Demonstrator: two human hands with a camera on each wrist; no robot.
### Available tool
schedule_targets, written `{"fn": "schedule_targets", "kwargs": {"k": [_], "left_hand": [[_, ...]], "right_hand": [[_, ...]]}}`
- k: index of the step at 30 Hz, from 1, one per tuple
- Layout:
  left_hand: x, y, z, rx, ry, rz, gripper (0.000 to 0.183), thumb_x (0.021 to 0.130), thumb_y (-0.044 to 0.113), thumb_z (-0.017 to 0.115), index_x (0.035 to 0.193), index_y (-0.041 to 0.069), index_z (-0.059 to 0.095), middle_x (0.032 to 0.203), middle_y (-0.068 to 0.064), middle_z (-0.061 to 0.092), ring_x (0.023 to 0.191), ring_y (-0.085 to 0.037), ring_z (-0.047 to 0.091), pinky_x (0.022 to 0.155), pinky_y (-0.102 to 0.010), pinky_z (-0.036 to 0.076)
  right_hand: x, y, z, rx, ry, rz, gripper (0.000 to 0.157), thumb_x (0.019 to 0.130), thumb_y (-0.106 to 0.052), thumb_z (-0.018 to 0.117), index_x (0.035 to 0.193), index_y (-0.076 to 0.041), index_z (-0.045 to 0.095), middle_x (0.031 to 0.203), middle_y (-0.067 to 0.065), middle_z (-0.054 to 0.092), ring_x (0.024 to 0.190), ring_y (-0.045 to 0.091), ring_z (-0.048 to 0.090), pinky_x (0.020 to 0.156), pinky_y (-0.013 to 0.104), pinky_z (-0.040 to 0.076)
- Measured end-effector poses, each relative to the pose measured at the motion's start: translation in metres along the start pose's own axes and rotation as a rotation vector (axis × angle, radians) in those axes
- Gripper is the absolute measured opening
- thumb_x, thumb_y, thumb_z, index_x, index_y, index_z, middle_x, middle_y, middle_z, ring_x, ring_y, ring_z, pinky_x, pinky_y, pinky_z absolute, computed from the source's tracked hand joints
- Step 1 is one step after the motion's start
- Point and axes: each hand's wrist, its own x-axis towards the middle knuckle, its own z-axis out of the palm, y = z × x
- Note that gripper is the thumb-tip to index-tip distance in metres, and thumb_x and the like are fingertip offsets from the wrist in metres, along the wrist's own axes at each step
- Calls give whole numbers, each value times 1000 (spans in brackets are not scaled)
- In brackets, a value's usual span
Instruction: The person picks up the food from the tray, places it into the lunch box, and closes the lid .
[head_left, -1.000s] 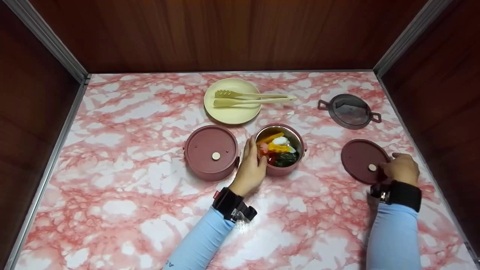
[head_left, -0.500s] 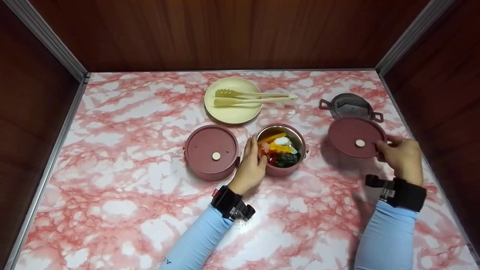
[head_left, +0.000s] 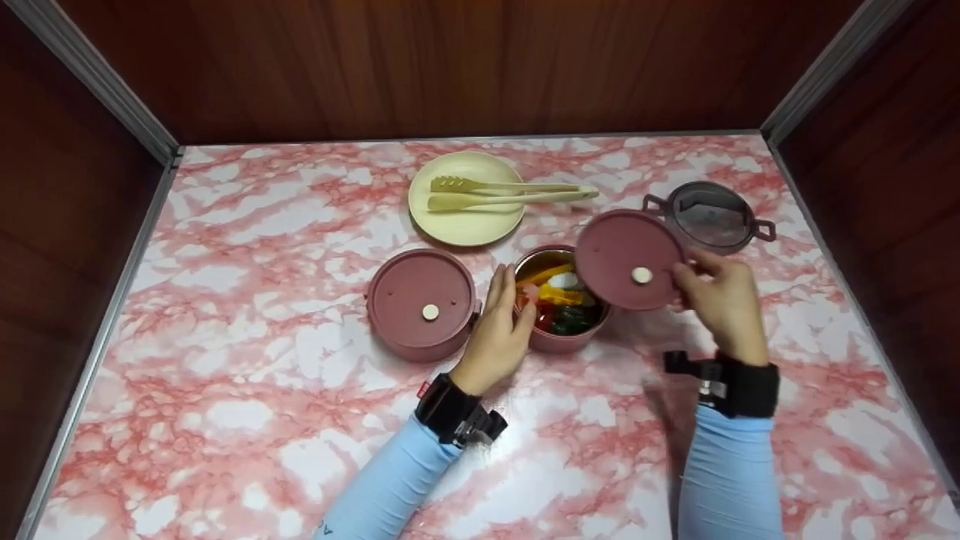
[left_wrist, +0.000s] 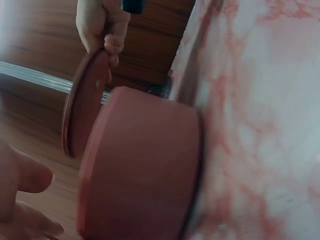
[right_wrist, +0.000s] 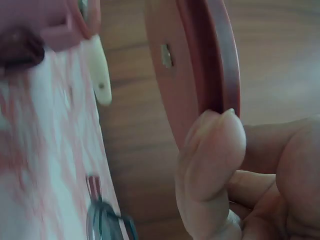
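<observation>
A dark red round lid (head_left: 630,259) with a pale knob is pinched at its right edge by my right hand (head_left: 724,304), thumb on one face and fingers on the other in the right wrist view. The lid (left_wrist: 87,102) hangs tilted above the open pot's right side, hiding part of it. That dark red pot (head_left: 562,341) holds yellow, white, red and dark green food pieces (head_left: 562,295). My left hand (head_left: 495,341) is at the pot's left side, fingers extended along it and thumb near the rim. In the left wrist view, the pot wall (left_wrist: 145,165) fills the middle.
A second dark red pot (head_left: 422,296), lidded, stands left of my left hand. Behind are a pale yellow plate (head_left: 465,229) with tongs (head_left: 517,196) lying across it, and a dark two-handled pan-like piece (head_left: 712,216) at the right. Wooden walls (head_left: 480,67) enclose the marbled table (head_left: 247,360).
My right hand has lifted the lid off the table at the right and carried it left to above the open pot. My left hand has stayed by the pot.
</observation>
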Motion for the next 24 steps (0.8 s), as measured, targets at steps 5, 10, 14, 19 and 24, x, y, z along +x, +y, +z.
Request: {"fn": "schedule_targets", "kwargs": {"k": [5,10,14,19,24], "left_hand": [[-2,7,-7,-45,3,49,64,107,22,42,156,-3,11,164,-17,3,149,-28,8,120,-36,9],[-1,8,-9,-62,-5,83,66,107,28,42,156,-2,11,164,-17,5,150,-28,7,120,-33,6],[-1,6,-9,-26,-21,92,72,105,34,46,156,-3,11,163,-18,6,150,-30,9,120,-34,8],[-1,4,-8,14,-33,51,85,101,40,55,156,-3,7,163,-18,4,150,-31,8,120,-36,8],[0,2,-8,36,-33,11,98,94,46,64,157,0,4,164,-16,2,150,-29,7,120,-36,8]], "right_hand": [[-2,-9,18,-11,-81,-72,37,99,-15,60,134,-1,61,92,17,62,54,13,65,53,29,58],[-2,-15,29,-43,-163,-109,40,100,-18,60,137,-2,58,92,17,61,53,12,64,51,27,57],[-2,-21,38,-36,-217,-107,41,100,-18,60,138,-3,58,92,18,60,53,12,64,51,28,56],[-4,-25,51,21,-297,-42,49,99,-16,60,146,-5,48,97,21,60,55,18,67,55,35,59],[-7,-26,56,-16,-361,7,58,100,-15,58,154,-10,36,100,21,59,60,30,70,60,41,60]]}}
